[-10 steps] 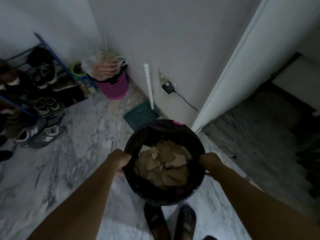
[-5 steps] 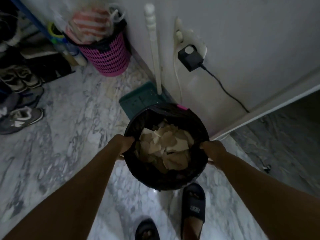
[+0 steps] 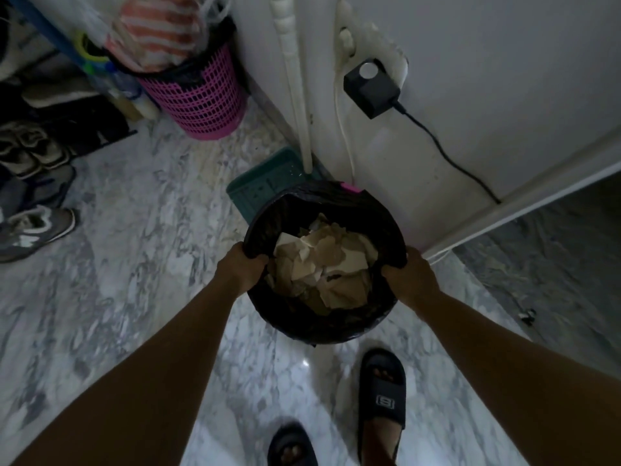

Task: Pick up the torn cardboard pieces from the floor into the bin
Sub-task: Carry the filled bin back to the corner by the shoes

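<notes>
Sitting in a loose heap inside the round bin lined with a black plastic bag [image 3: 319, 331] are the torn brown cardboard pieces [image 3: 324, 269]. They're pale tan and darker brown scraps lying on top of each other, pretty much hiding whatever's under them. Both hands are on the bin. The left hand [image 3: 240, 264] has its fingers curled over the rim on the left side, bunching the black liner. The right hand [image 3: 410, 274] grips the opposite rim the same way, fingers hooked over the edge. Can't tell if the bin is resting on the floor or held just off it. A bit of pink shows at the far rim where the liner doesn't cover it.

Just behind the bin there's a dark green plastic dustpan [image 3: 265, 186] on the floor, with a long white handle [image 3: 295, 79] going up along the white wall [image 3: 504, 62]. A black power adapter [image 3: 369, 85] is plugged into a wall socket, its thin black cable [image 3: 447, 156] trailing down to the right. Further left, a pink mesh plastic basket [image 3: 205, 95] stuffed with bags stands by the wall. Shoes sit at the left edge, including 1 grey sneaker [image 3: 32, 228]. Nearest the camera, 2 feet in black slide sandals [image 3: 383, 395] stand on the grey-veined white marble floor [image 3: 117, 264].
</notes>
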### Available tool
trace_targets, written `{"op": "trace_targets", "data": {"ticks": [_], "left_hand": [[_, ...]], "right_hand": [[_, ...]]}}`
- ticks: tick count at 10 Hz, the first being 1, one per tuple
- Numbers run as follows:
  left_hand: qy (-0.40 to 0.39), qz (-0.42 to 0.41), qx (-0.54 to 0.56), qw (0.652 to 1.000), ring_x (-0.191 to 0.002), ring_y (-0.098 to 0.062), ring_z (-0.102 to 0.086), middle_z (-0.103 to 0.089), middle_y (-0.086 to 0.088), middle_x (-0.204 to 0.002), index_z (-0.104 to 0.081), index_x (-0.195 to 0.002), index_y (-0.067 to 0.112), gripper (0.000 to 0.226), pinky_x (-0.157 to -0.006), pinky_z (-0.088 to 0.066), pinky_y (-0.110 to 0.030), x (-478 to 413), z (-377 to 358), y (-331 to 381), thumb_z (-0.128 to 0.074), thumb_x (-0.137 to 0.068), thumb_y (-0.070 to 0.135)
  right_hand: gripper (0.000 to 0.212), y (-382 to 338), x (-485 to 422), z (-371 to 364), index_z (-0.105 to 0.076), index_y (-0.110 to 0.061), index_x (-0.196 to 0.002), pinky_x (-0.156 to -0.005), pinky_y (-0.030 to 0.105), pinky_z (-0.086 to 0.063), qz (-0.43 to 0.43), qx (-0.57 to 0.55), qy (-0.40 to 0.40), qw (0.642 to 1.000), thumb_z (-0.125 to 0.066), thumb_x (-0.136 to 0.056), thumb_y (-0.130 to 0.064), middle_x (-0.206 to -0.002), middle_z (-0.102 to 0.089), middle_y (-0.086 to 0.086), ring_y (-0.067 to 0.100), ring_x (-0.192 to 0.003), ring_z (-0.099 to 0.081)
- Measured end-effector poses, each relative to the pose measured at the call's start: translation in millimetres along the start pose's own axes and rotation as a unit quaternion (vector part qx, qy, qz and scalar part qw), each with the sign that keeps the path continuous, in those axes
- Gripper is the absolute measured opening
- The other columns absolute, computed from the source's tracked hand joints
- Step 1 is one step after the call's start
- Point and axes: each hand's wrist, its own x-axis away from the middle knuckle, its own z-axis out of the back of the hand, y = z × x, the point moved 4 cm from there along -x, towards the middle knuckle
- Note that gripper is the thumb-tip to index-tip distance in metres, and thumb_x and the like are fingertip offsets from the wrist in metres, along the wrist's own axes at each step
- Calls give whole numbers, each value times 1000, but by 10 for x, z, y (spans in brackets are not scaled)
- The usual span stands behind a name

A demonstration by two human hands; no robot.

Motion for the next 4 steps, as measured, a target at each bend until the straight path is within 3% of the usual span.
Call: {"op": "trace_targets", "data": {"ticks": [1,2,3,4], "left_hand": [[-9,-17,0,1000,-119,-30,-54,-53,-15,-139,-43,-144,9,52,-95,-44,-29,207,73,121,-56,-99,30],[-52,-34,-49,997,-121,-26,-53,-48,-10,-145,-40,-147,15,57,-104,-46,-36,559,242,239,-55,-98,38],[-108,-54,-109,987,-134,-23,-47,-41,-5,-154,-33,-153,26,65,-99,-41,-24,1165,545,369,-56,-95,47],[-151,-67,-168,972,-119,-14,-56,-50,1,-147,-43,-147,29,56,-91,-48,-23,1929,787,196,-56,-95,46]], "right_hand": [[39,-111,247,117,-55,0,-129,-86,31,-45,24,17,2,1000,-61,-92,-11,-119,-63,20,36,-111,-60],[43,-277,674,316,-51,-2,-136,-83,24,-38,63,67,-31,995,-60,-95,-11,-126,-60,19,32,-113,-58],[49,-553,1329,773,-44,-16,-146,-86,15,-34,118,79,-53,988,-59,-99,-20,-132,-56,2,18,-108,-54],[46,-674,2048,1232,-44,-33,-142,-87,14,-40,153,94,-59,982,-58,-100,-20,-131,-56,-4,7,-105,-54]]}}
